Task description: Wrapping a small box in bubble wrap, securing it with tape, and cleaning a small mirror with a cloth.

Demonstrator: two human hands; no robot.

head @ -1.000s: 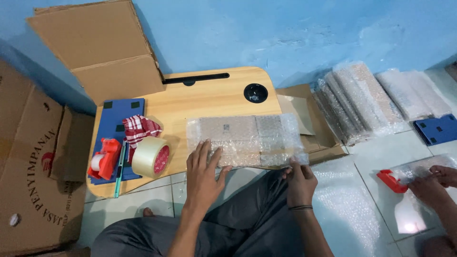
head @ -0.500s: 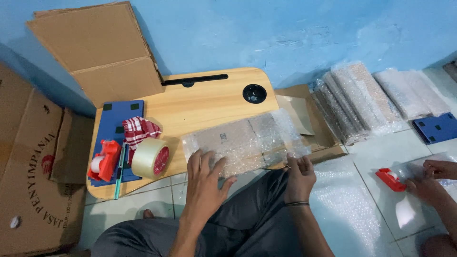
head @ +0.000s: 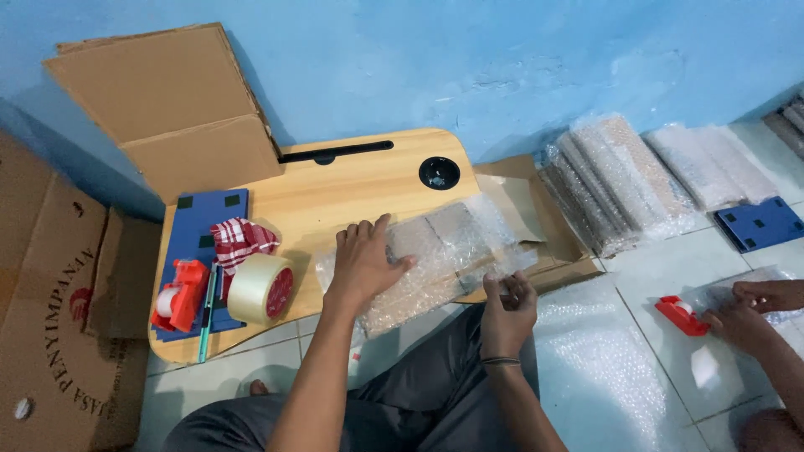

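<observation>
Fingers (head: 356, 238) of the left hand (head: 364, 264) lie spread and flat on the bubble-wrapped package (head: 435, 255), grasping nothing. The right hand (head: 507, 305) pinches the wrap's edge at the package's 5 o'clock. The package rests on the wooden surface (head: 335, 188), with a tape roll (head: 261, 289) at its 9 o'clock.

The bare strip of the wooden bench (head: 335, 197) between the checked cloth (head: 239, 238) and the bubble-wrapped bundle (head: 435, 255) lies open from the near edge up to the long slot, and the left hand (head: 364, 264) rests flat at its right border. On the left the way is crowded by the tape roll (head: 261, 289), the red tape dispenser (head: 180, 293) and the blue board (head: 205, 226), with cardboard boxes (head: 59, 335) walling that side. To the right, wrapped packs (head: 620, 180) and another person's hands (head: 745, 314) bound the tiled floor (head: 603, 276).
</observation>
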